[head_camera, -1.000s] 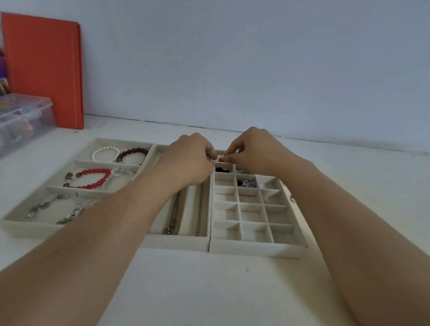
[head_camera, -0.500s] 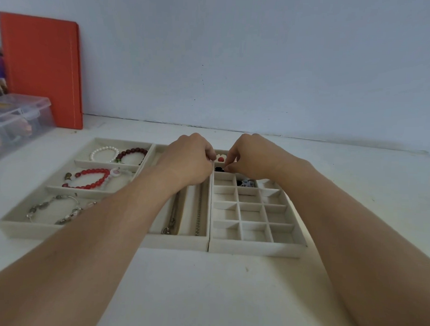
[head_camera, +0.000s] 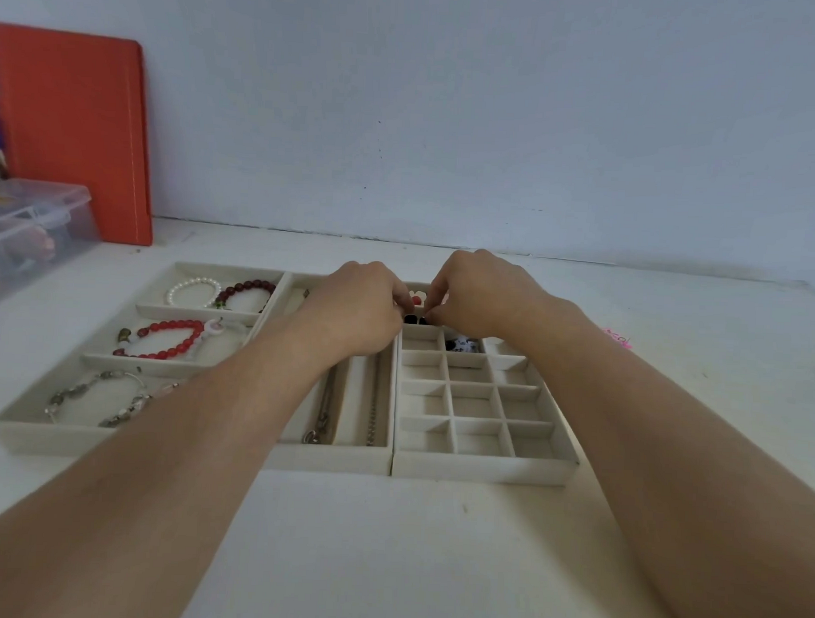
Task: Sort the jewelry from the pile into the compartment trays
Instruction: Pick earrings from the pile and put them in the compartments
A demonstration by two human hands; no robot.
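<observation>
Fingertips of both my hands meet over the far-left cells of the beige many-celled grid tray (head_camera: 483, 468). My left hand (head_camera: 357, 309) and right hand (head_camera: 477, 297) are curled close together, pinching at something small, though I cannot tell exactly what each one holds. Between them sit a small red-and-white earring (head_camera: 416, 300) and small black studs (head_camera: 414, 319) in the far cells. I judge I'm seating an earring. Next comes a gentle release, then a reach for the tiny pink jewelry piece (head_camera: 617, 338) near the white table's (head_camera: 387, 562) right edge. Bracelets already lie in the beige three-row tray (head_camera: 36, 434).
</observation>
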